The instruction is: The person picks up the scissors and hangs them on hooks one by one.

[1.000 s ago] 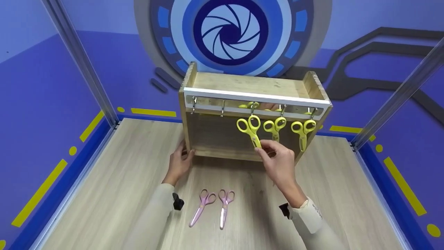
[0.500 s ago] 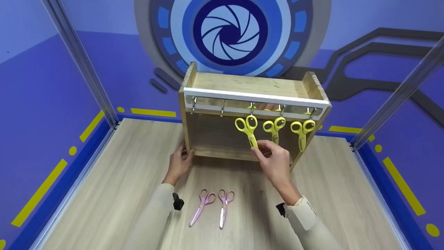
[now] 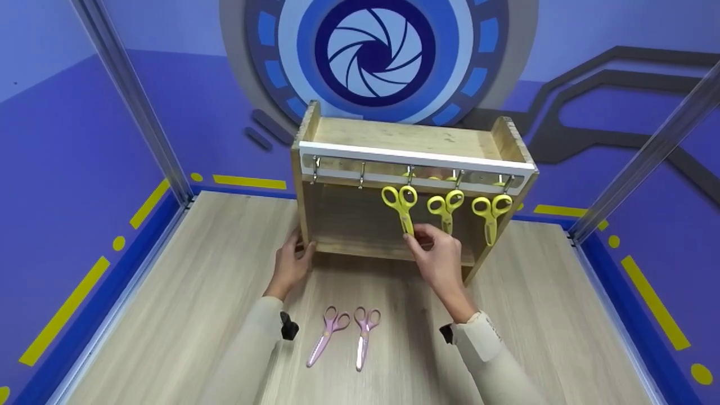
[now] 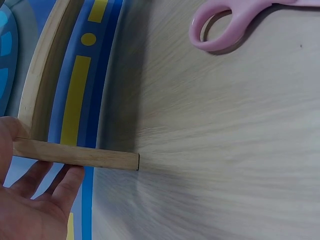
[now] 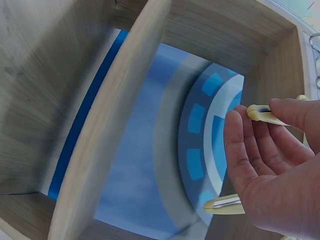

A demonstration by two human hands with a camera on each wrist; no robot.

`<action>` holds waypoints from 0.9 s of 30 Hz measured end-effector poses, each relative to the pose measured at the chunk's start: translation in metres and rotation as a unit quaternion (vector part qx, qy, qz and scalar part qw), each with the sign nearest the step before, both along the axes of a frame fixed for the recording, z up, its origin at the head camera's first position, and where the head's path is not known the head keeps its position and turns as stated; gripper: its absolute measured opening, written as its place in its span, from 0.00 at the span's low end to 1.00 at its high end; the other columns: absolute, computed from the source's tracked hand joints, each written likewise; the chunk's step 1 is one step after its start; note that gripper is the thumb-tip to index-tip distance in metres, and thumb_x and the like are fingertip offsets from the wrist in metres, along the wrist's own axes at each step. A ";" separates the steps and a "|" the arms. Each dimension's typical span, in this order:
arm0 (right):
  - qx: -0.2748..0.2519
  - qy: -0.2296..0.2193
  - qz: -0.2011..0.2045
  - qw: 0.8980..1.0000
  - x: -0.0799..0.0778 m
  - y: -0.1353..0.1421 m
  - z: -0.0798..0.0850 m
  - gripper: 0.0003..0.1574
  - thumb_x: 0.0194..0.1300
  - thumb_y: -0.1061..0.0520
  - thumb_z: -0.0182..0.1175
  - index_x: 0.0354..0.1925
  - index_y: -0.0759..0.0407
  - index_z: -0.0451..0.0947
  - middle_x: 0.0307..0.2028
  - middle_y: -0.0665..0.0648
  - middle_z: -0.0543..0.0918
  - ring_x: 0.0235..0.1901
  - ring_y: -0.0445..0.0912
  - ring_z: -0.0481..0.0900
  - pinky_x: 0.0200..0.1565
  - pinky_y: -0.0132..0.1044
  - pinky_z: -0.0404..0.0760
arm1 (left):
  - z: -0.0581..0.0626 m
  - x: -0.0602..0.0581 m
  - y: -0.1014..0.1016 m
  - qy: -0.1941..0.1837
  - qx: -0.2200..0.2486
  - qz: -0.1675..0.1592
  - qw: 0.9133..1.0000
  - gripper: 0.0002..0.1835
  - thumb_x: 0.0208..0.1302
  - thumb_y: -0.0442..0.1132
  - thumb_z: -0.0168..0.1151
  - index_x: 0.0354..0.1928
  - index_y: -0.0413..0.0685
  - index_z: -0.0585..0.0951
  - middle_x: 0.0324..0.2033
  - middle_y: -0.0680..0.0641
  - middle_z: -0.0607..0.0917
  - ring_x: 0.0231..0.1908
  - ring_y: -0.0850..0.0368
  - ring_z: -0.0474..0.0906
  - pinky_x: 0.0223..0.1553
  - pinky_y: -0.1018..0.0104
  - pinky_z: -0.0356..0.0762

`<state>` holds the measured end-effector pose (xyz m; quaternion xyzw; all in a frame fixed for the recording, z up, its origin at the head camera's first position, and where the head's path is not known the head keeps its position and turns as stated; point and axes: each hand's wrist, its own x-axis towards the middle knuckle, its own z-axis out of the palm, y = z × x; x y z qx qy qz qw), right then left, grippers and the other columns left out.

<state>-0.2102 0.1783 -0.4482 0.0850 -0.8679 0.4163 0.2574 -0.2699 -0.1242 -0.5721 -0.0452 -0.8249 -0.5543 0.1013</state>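
My right hand [image 3: 441, 256] pinches the blade end of yellow scissors [image 3: 401, 205] between thumb and fingers. One handle loop of these scissors is at the third hook of the wooden rack [image 3: 394, 253]. Two more yellow scissors, one in the middle [image 3: 446, 208] and one at the right [image 3: 491, 216], hang from the hooks beside it. My left hand [image 3: 289, 270] grips the rack's left side panel low down; in the left wrist view the thumb and fingers [image 4: 70, 185] lie on either side of the wooden edge.
Two pink scissors, left [image 3: 327, 336] and right [image 3: 365, 337], lie on the wooden tabletop [image 3: 225, 315] in front of the rack. The left hook [image 3: 315, 170] and the one beside it [image 3: 361, 175] hold nothing. Blue printed walls [image 3: 50, 157] enclose the table.
My right hand has moved slightly left with the blade end of the yellow scissors, which now hang straighter at the hook. The left hand has stayed in place.
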 end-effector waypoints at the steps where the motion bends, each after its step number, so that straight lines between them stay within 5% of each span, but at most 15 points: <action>1: 0.000 -0.002 0.000 1.000 -0.001 0.000 -0.001 0.08 0.65 0.59 0.72 0.41 0.62 0.88 0.36 0.57 0.90 0.34 0.49 0.88 0.36 0.46 0.89 | 0.000 0.000 0.000 -0.002 0.002 0.000 1.000 0.29 0.76 0.39 0.60 0.74 0.40 0.67 0.62 0.32 0.78 0.60 0.39 0.80 0.56 0.50 0.83; 27: 0.015 -0.026 0.001 1.000 -0.012 -0.002 -0.008 0.07 0.65 0.60 0.71 0.39 0.65 0.88 0.34 0.59 0.90 0.33 0.52 0.88 0.37 0.49 0.89 | 0.000 -0.001 0.002 -0.007 -0.008 0.006 1.000 0.31 0.76 0.39 0.60 0.76 0.42 0.64 0.64 0.33 0.77 0.62 0.40 0.78 0.59 0.51 0.81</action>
